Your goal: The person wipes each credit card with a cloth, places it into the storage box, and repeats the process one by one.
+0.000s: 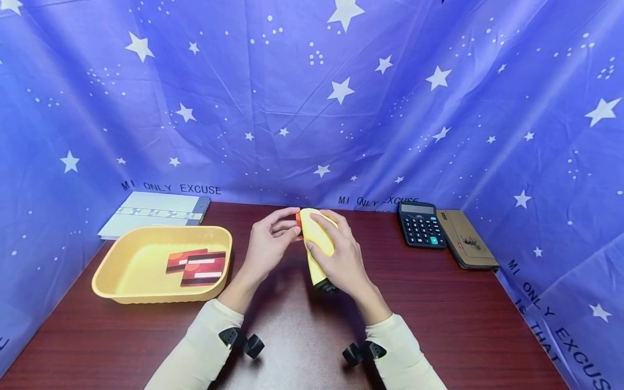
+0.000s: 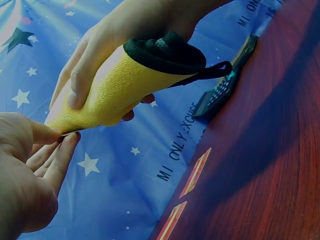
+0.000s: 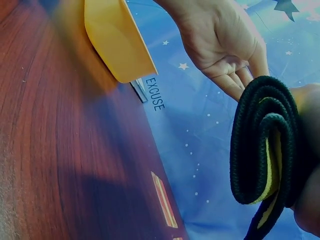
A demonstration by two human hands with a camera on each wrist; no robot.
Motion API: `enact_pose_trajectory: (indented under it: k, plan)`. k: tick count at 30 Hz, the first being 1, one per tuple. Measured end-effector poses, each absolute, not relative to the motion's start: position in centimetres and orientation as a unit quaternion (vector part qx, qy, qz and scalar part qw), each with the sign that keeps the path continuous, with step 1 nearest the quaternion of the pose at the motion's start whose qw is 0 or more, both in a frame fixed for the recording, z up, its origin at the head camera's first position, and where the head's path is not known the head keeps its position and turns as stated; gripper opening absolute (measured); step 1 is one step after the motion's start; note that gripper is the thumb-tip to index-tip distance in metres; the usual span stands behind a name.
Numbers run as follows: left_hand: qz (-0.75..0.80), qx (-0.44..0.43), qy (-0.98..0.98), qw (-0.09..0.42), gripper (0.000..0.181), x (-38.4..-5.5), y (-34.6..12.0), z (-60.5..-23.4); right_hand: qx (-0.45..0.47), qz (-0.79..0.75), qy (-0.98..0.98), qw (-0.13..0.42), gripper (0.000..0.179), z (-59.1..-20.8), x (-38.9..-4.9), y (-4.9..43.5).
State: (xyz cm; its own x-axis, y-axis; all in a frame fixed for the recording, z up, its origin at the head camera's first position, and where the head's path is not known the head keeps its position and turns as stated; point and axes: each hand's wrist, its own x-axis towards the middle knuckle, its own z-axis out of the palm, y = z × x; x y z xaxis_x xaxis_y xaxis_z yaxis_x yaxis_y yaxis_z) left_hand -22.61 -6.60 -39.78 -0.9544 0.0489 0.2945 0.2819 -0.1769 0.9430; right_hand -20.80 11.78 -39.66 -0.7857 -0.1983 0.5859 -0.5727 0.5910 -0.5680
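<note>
My right hand (image 1: 338, 252) grips a rolled yellow cloth (image 1: 319, 246) with a dark edging and a dark loop, its fingers wrapped round the side. One end of the roll shows its folded dark layers (image 3: 262, 145) in the right wrist view. At the far end of the cloth, my left hand (image 1: 273, 238) pinches a red card (image 1: 299, 221) between thumb and fingers. Most of that card is covered by the fingers and the cloth; only a thin edge shows in the left wrist view. Both hands are raised over the table.
A yellow basin (image 1: 141, 260) with red cards (image 1: 202, 271) inside stands at left, before a white notebook (image 1: 156, 211). At the right back lie a black calculator (image 1: 421, 226) and a brown notebook (image 1: 468, 238). Red-and-yellow flat strips (image 2: 195, 172) appear along the table edge. Starry blue curtains surround the table.
</note>
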Motion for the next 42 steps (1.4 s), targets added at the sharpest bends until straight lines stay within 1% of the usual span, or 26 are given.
enact_pose_trajectory:
  k: [8, 21, 32, 37, 42]
  plan:
    - [-0.745, -0.129, -0.649, 0.081, 0.041, -22.4, -6.9, -39.4, 0.218, 0.387, -0.864, 0.24, 0.059, -39.3, -21.1, 12.4]
    - [-0.735, -0.135, -0.66, 0.077, 0.041, -22.3, -7.1, -39.1, 0.194, 0.393, -0.865, 0.246, 0.059, -39.3, -21.7, 14.7]
    - [-0.729, -0.134, -0.669, 0.057, 0.042, -22.2, -7.0, -39.3, 0.156, 0.394, -0.873, 0.241, 0.057, -40.1, -21.7, 17.1]
    - [-0.723, -0.13, -0.676, 0.059, 0.043, -22.0, -7.7, -39.2, 0.146, 0.391, -0.878, 0.233, 0.057, -40.3, -21.7, 18.1]
    - [-0.705, -0.135, -0.693, 0.067, 0.043, -22.2, -9.3, -38.8, 0.137, 0.386, -0.879, 0.244, 0.056, -40.2, -21.7, 19.3]
